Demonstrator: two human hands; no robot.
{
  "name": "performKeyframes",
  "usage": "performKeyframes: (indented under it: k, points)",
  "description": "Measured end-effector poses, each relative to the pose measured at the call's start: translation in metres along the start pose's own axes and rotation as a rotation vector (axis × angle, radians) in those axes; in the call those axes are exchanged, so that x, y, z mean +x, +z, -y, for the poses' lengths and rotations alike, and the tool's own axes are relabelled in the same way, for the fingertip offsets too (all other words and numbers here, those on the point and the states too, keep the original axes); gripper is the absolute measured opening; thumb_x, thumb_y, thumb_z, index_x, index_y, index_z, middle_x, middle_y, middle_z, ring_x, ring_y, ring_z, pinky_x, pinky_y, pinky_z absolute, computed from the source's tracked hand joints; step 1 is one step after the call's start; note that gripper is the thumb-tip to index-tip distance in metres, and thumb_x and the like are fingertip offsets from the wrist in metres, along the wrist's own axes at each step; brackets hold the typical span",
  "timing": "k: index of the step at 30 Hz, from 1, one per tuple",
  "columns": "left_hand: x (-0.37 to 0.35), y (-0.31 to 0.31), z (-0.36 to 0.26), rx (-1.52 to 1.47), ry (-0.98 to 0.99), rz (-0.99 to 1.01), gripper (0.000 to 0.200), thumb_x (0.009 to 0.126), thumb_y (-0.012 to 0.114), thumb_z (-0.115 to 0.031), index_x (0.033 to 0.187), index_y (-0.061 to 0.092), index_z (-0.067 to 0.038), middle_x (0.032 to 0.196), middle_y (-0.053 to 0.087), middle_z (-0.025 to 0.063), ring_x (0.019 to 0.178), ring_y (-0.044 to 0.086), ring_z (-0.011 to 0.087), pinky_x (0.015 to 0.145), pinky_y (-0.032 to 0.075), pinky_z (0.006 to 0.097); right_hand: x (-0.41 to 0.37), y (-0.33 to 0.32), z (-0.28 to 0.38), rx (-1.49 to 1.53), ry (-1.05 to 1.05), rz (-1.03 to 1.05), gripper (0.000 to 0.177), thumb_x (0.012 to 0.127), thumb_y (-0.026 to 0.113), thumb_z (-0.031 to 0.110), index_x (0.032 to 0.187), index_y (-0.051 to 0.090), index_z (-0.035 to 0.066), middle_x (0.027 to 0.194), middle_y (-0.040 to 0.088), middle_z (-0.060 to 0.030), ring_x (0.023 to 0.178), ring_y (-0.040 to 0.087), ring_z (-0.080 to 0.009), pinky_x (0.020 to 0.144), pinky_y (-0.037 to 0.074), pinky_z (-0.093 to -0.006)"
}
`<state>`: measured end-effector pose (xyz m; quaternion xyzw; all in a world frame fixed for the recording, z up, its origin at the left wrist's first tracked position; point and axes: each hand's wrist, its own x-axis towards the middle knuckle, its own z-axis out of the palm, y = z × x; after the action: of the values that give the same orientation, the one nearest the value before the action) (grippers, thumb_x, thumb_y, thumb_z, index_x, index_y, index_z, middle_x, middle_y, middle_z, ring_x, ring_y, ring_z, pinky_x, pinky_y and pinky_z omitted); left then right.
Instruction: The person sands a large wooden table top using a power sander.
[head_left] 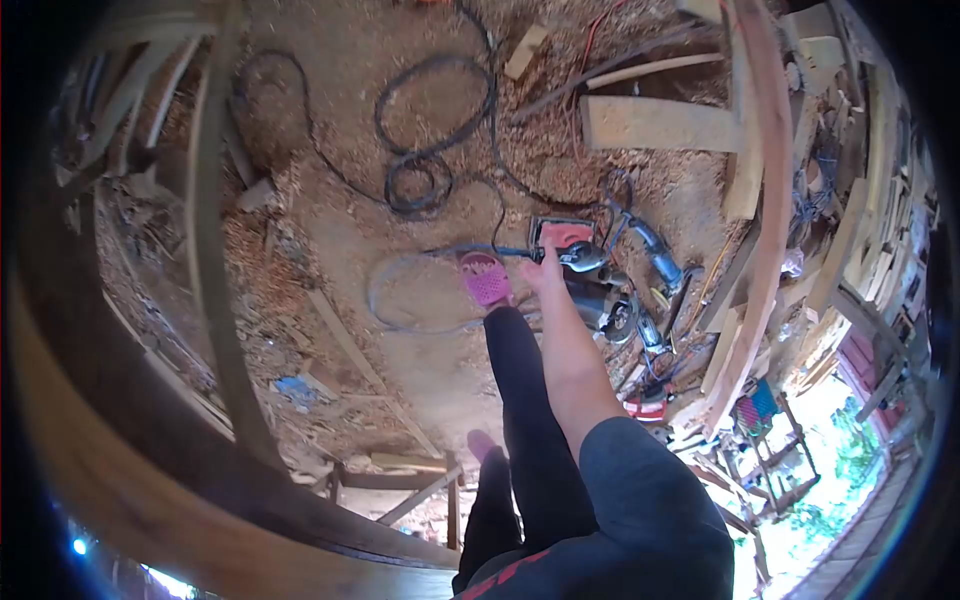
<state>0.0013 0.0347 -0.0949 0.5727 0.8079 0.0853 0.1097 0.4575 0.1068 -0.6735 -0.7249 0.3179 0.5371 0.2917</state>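
My right hand (546, 272) reaches down to the floor beside my right foot. Its fingers appear closed round the rear end of a dark corded power tool (582, 257), whose exact kind I cannot make out. A red, box-shaped piece (566, 233) lies just beyond that tool. A blue-grey power tool (656, 252) rests to the right. Nearer to me is a round, dark disc-like tool part (620, 318), with another blue-grey tool (650, 332) by it. My left hand is out of view.
A black cable (420, 190) lies coiled on the dirt and wood shavings. My foot wears a pink perforated clog (485, 280). A wide board (660, 124) and a long beam (768, 200) lie to the right. Another upright-looking beam (208, 200) runs along the left.
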Motion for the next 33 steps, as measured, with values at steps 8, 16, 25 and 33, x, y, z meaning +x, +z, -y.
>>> performKeyframes:
  k: [8, 16, 25, 33]
  points:
    - [0.013, 0.016, 0.006, -0.015, 0.012, 0.157, 0.058, 0.097, 0.032, -0.048, 0.143, 0.022, -0.013, 0.143, 0.030, 0.0121, 0.131, 0.034, 0.0320, 0.105, 0.032, 0.0510, 0.032, -0.032, -0.004, 0.435, -0.128, -0.107, 0.031, 0.084, 0.063, 0.040, 0.085, 0.054, 0.010, 0.068, 0.054, -0.0023, 0.057, 0.054, -0.0235, 0.061, 0.049, -0.0425]
    - [0.006, 0.015, 0.000, -0.093, 0.104, 0.024, 0.056, 0.098, 0.033, -0.045, 0.140, 0.028, -0.007, 0.139, 0.035, 0.0133, 0.129, 0.036, 0.0300, 0.105, 0.034, 0.0447, -0.041, -0.045, 0.002, 0.250, -0.174, -0.009, 0.027, 0.078, 0.067, 0.028, 0.065, 0.049, 0.013, 0.056, 0.051, -0.0022, 0.048, 0.051, -0.0178, 0.049, 0.042, -0.0343]
    - [-0.021, -0.041, -0.039, -0.338, -0.162, -0.291, 0.078, 0.089, 0.042, -0.057, 0.142, 0.025, -0.002, 0.142, 0.027, 0.0158, 0.136, 0.025, 0.0303, 0.112, 0.018, 0.0459, -0.293, -0.073, 0.004, -0.164, -0.421, 0.465, 0.014, 0.082, 0.062, 0.013, 0.073, 0.054, 0.008, 0.058, 0.052, -0.0028, 0.046, 0.050, -0.0153, 0.044, 0.041, -0.0291]
    - [-0.026, -0.051, -0.038, 0.148, -0.170, -0.317, 0.053, 0.094, 0.045, -0.040, 0.137, 0.040, -0.009, 0.142, 0.037, 0.0095, 0.128, 0.036, 0.0286, 0.108, 0.021, 0.0437, -0.465, -0.175, 0.002, 0.385, -0.248, 1.202, 0.011, 0.080, 0.063, 0.020, 0.081, 0.055, 0.012, 0.053, 0.041, 0.0053, 0.039, 0.035, -0.0083, 0.038, 0.032, -0.0232]
